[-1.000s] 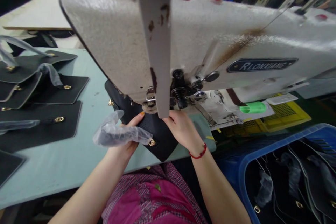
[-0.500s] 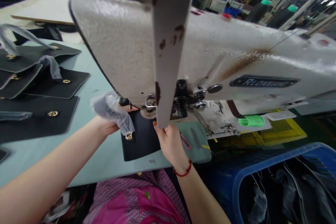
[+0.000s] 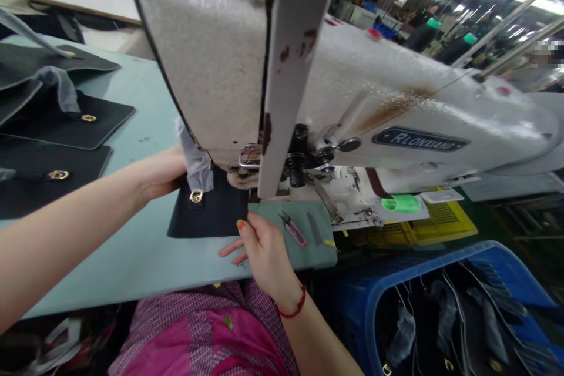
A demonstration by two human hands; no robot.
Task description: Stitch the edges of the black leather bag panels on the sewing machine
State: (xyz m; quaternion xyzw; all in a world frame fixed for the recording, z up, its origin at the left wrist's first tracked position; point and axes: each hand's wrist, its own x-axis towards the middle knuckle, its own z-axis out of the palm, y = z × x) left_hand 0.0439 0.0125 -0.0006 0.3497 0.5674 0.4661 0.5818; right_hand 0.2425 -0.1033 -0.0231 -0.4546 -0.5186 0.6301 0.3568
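A black leather bag panel (image 3: pixel 211 217) lies on the pale green table, its far part under the head of a sewing machine (image 3: pixel 207 70). A plastic-wrapped handle (image 3: pixel 198 167) is fixed to it by a gold buckle (image 3: pixel 196 195). My left hand (image 3: pixel 165 173) grips the panel at its left edge, its fingertips hidden behind the handle and machine head. With thumb and forefinger my right hand (image 3: pixel 264 249) pinches the panel's right edge, the other fingers stretched out below. Just right of that hand lie pink thread snips (image 3: pixel 294 229).
More black panels with wrapped handles (image 3: pixel 66 120) lie at the left on the table (image 3: pixel 132 258). A blue basket (image 3: pixel 374 299) of similar pieces stands at the lower right. Behind it sits a yellow crate (image 3: pixel 453 223). A grey upright bar (image 3: pixel 291 82) crosses before the machine.
The panel has turned, its near edge now lying more level. My right hand has slid toward me along its right edge, clear of the bar. The view has shifted too.
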